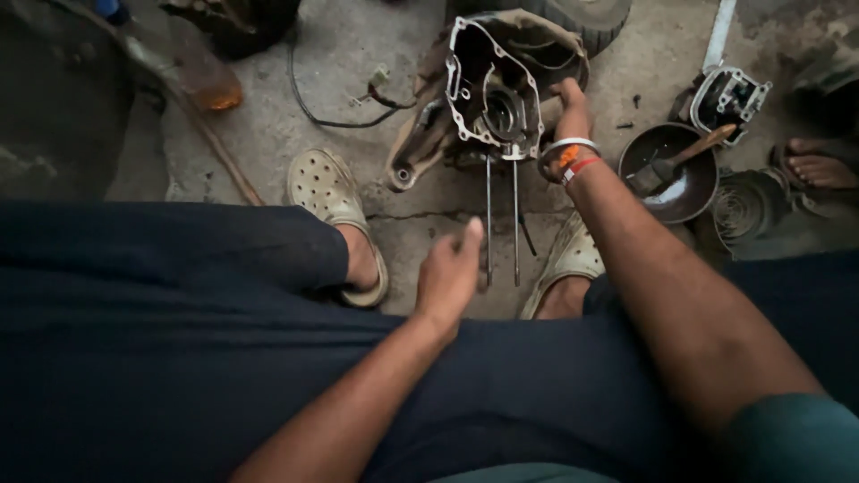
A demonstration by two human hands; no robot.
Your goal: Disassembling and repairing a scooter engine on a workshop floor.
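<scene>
Nearest the camera, across the bottom of the frame, the person's dark-trousered thighs filled the view, with two pale perforated clogs (pixel 335 210) planted on the cracked concrete floor (pixel 358 80) just beyond; the left hand (pixel 447 273) hung at centre frame, between the knees, thumb raised and the fingers loosely curled on nothing, close beside the lower ends of two long thin studs (pixel 501 224) without clearly touching them; those studs ran up to the engine crankcase (pixel 492 89) at upper centre, a grey casting standing on edge with its open face and gasket flange turned to the camera; the right hand (pixel 571 107), bangle and red thread at the wrist, gripped the case's right edge, fingers wrapped behind it so I could not tell how tightly they were pressed; as a judgement, the case would be best steadied by keeping that grip firm and low while the free hand took the studs near their roots, so they did not bend; right of it sat a dark metal bowl (pixel 676 174) with a brush (pixel 680 161) in it, another casing part (pixel 729 98) beyond, and a second person's bare foot (pixel 819 165) at the right edge; a loose wire (pixel 344 107) lay at upper left
</scene>
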